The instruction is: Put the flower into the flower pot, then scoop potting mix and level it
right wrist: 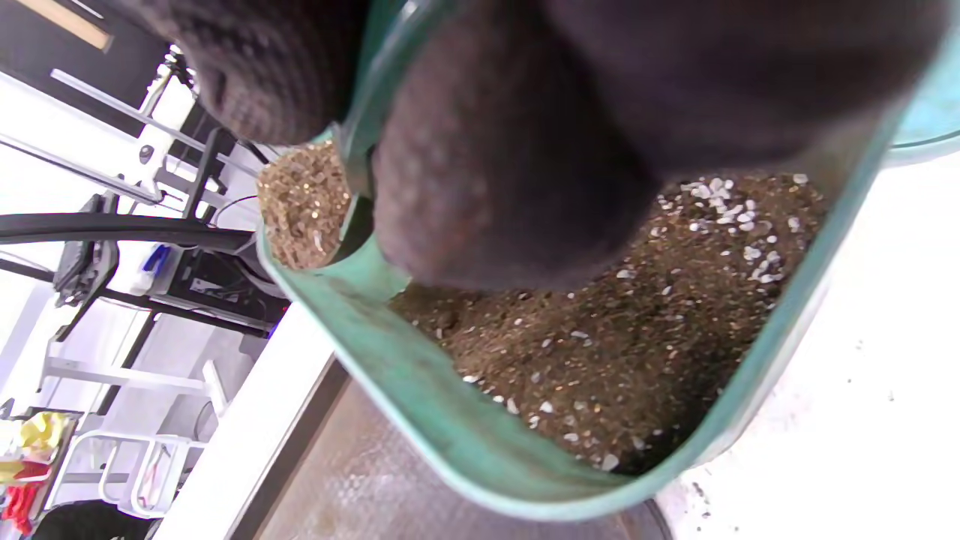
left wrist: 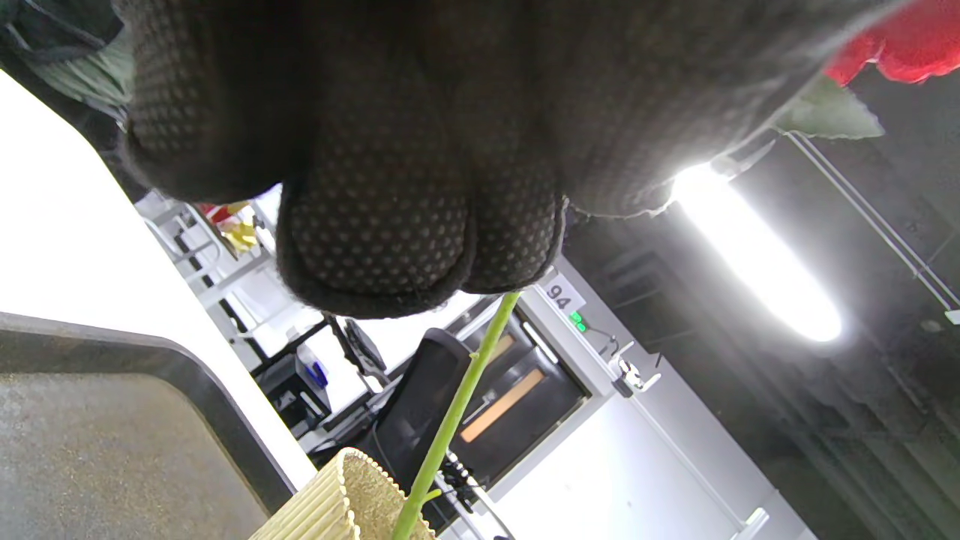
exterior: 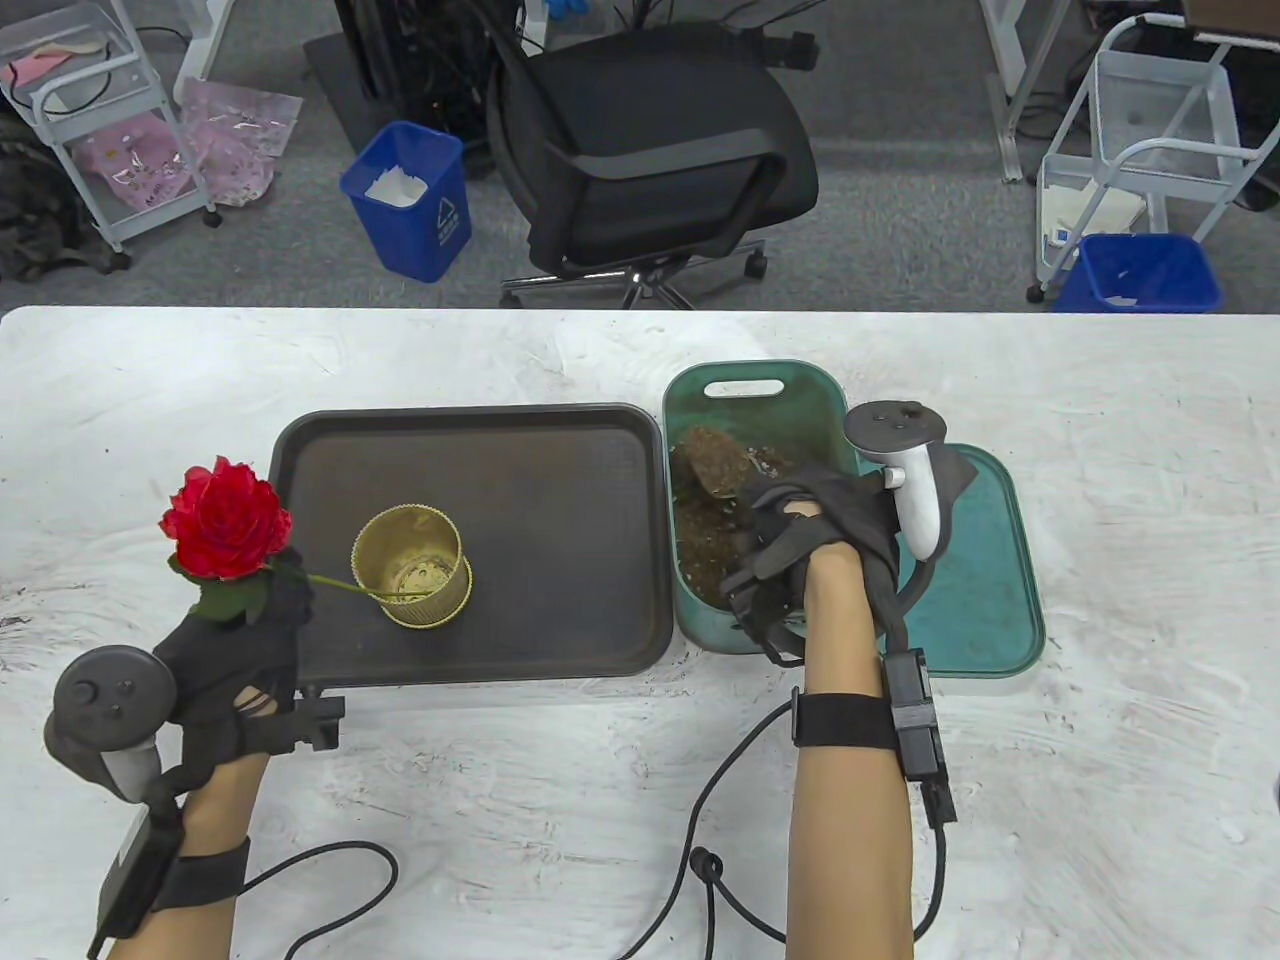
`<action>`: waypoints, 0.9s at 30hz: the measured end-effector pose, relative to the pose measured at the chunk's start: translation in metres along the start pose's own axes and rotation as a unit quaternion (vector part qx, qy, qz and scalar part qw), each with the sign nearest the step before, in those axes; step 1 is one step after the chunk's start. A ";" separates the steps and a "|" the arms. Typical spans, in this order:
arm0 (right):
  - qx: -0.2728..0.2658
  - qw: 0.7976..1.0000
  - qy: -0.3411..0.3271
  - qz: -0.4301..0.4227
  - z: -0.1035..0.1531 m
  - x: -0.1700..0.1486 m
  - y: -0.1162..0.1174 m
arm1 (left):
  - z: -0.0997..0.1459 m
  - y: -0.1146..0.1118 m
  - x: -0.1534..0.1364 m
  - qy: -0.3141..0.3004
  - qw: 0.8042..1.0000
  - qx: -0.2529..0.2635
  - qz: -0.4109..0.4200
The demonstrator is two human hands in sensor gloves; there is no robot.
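My left hand (exterior: 268, 600) grips the green stem (left wrist: 457, 405) of a red rose (exterior: 225, 518) just below the bloom. The stem slants right, and its lower end lies inside the ribbed gold flower pot (exterior: 412, 566), which stands upright on the dark brown tray (exterior: 560, 620). In the left wrist view the pot rim (left wrist: 341, 502) shows under the curled fingers (left wrist: 390, 225). My right hand (exterior: 790, 520) is inside the green tub (exterior: 790, 385) of potting mix (right wrist: 600, 330). It holds a small green scoop (exterior: 712, 468) heaped with mix (right wrist: 304, 202).
A teal lid (exterior: 985, 590) lies flat to the right of the tub. Glove cables (exterior: 700, 860) trail over the white table (exterior: 1100, 750) near its front edge. An office chair (exterior: 650, 150) and blue bins (exterior: 410, 200) stand on the floor beyond the table.
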State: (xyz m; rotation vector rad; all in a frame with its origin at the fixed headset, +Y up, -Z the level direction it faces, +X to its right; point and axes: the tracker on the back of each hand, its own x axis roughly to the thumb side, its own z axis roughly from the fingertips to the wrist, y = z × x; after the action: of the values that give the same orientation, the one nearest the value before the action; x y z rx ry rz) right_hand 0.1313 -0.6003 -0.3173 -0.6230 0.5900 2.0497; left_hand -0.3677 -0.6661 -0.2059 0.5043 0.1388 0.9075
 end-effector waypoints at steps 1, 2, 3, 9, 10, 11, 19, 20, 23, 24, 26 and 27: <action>0.006 1.000 -0.009 0.007 0.003 0.005 0.003 | 0.000 0.000 0.000 -0.001 1.000 -0.001 0.000; 0.011 1.000 -0.014 0.011 0.005 0.008 0.005 | 0.000 0.000 0.000 -0.001 1.000 -0.002 0.001; 0.017 1.000 -0.022 0.015 0.007 0.013 0.009 | -0.001 0.000 0.000 -0.001 1.000 -0.005 0.002; 0.083 0.992 -0.083 0.053 0.020 0.044 0.057 | -0.002 -0.001 -0.002 0.013 1.000 -0.012 0.022; 0.101 0.989 -0.092 0.060 0.023 0.049 0.070 | -0.002 -0.001 -0.003 0.014 1.000 -0.011 0.023; 0.118 0.985 -0.102 0.069 0.025 0.054 0.084 | -0.002 -0.001 -0.003 0.016 1.000 -0.011 0.025; 0.184 0.965 -0.116 0.145 0.021 0.070 0.178 | -0.002 -0.001 -0.003 0.013 1.000 -0.009 0.022; 0.183 0.965 -0.113 0.151 0.019 0.070 0.185 | -0.002 -0.001 -0.003 0.011 1.000 -0.009 0.021; 0.169 0.965 -0.108 0.170 0.012 0.074 0.203 | -0.001 -0.001 -0.002 0.005 1.000 -0.008 0.015; 0.159 0.965 -0.109 0.178 0.012 0.077 0.209 | -0.001 -0.001 -0.001 0.004 1.000 -0.008 0.014; 0.139 0.963 -0.114 0.202 0.013 0.082 0.216 | -0.001 -0.001 -0.001 0.001 1.000 -0.008 0.011; 0.127 0.962 -0.116 0.213 0.014 0.085 0.219 | -0.001 -0.002 -0.001 0.001 1.000 -0.008 0.010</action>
State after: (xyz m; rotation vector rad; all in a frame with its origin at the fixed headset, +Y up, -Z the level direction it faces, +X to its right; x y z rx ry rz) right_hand -0.0992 -0.6471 -0.3224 -0.1019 0.8878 2.3473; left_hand -0.3679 -0.6676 -0.2076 0.4920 0.1282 0.9276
